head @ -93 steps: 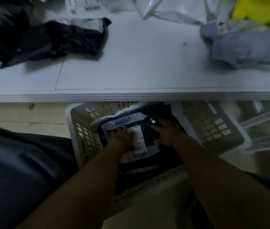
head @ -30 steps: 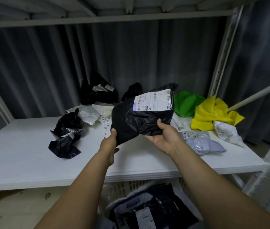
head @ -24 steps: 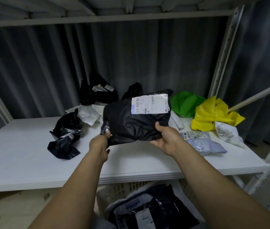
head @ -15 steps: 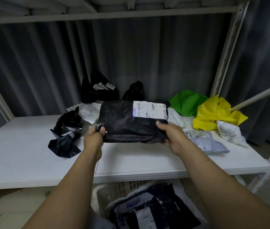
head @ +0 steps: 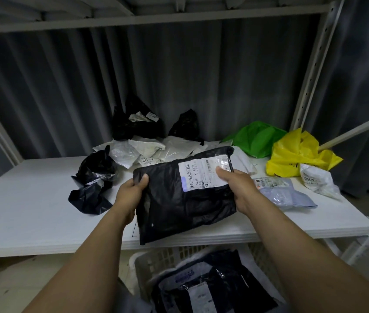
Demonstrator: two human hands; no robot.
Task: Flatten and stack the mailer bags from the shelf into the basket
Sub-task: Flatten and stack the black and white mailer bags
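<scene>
Mailer bag (head: 179, 206) now lower, between left hand (head: 131, 195) and right hand (head: 235, 188)

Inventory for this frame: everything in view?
black plastic mailer bag with white label: one, black, held above shelf front
crumpled black plastic bags: several, black, shelf left and back
crumpled white plastic bags: several, white, shelf back
green plastic bag: one, green, shelf back right
yellow plastic bag: one, yellow, shelf right
grey-blue mailer bag: one, grey-blue, shelf right front
shelf board: one, white, centre
slotted plastic basket: one, white, under shelf, flattened bags inside
left hand: one, grips mailer's left edge
right hand: one, thumb on label
</scene>
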